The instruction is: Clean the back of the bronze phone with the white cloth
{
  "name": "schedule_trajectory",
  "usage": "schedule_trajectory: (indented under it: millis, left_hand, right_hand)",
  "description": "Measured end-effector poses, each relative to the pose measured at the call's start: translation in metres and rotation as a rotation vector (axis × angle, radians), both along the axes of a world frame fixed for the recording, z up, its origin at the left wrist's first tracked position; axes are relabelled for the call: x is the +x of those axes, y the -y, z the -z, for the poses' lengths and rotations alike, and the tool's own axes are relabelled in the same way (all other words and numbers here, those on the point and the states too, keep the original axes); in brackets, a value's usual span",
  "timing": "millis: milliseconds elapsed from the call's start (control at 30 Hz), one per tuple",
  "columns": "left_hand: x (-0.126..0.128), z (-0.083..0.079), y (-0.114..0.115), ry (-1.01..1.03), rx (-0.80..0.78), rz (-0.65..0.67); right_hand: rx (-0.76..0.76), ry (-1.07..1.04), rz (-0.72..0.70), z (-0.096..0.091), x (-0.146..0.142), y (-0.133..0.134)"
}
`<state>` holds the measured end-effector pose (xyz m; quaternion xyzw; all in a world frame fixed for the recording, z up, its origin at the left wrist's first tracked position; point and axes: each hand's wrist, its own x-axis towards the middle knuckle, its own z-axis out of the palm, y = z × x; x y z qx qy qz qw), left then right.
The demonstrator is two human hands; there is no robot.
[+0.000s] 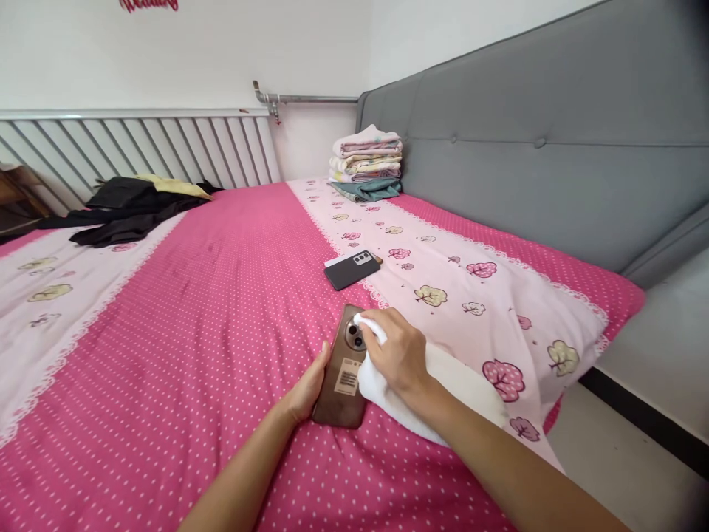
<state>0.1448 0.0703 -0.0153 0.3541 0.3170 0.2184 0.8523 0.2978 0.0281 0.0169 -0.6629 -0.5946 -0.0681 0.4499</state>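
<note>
Head view: low in the middle, on the pink dotted bed (193, 310), a brown phone (337, 399), back up, camera ring at the far end, barcode sticker near mid-back. Clasped at its left edge by the left hand (304, 391): thumb laid up along the side, other fingers hidden beneath, so closed about the edge as far as can be told. Over the right side, the right hand (399, 356), fingers pressed together and pinching a white cloth (459, 388), bunched tip pushed onto the camera ring, the rest trailing back under the wrist onto a pale tree-print pillow (487, 310). Just beyond, apart from both hands, a black phone (350, 272) on top of something white. Far off by the grey headboard (526, 148), a folded stack (366, 164); at far left, dark clothes (125, 214) in a heap

Likely handling of the phone: stiff, flat, fairly light, smooth and slippery on the back, glass fragile, with soft mattress yielding under pressure. Best taken by the two long edges, clear of lens and screen. Cloth: soft, limp, light, easy to bunch anywhere
</note>
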Motion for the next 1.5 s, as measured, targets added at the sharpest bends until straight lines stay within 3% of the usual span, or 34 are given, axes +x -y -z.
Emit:
schedule_trajectory:
  millis: [267,467,700,900,1300,1500]
  left_hand:
    - [0.0,-0.007,-0.002,0.073,-0.074,-0.043]
    - [-0.002,-0.008,-0.004,0.114,-0.093,-0.024]
    - [0.001,-0.009,-0.003,0.152,-0.101,-0.005]
    - [0.003,-0.003,-0.001,0.088,-0.092,-0.033]
    - [0.001,-0.007,0.001,0.108,-0.027,-0.007]
    - [0.001,-0.007,0.001,0.102,-0.016,0.009]
  right_hand:
    - [-0.261,0.168,-0.022,0.003,-0.005,0.008]
    - [-0.333,0.236,-0.001,0.001,-0.005,0.01]
    - [-0.265,0.14,0.014,-0.005,-0.007,0.014]
    - [-0.155,0.125,-0.216,-0.003,-0.014,0.013]
    - [-0.214,0.122,0.098,0.001,0.013,-0.001]
    - [-0.192,0.067,0.118,0.0,0.013,-0.003]
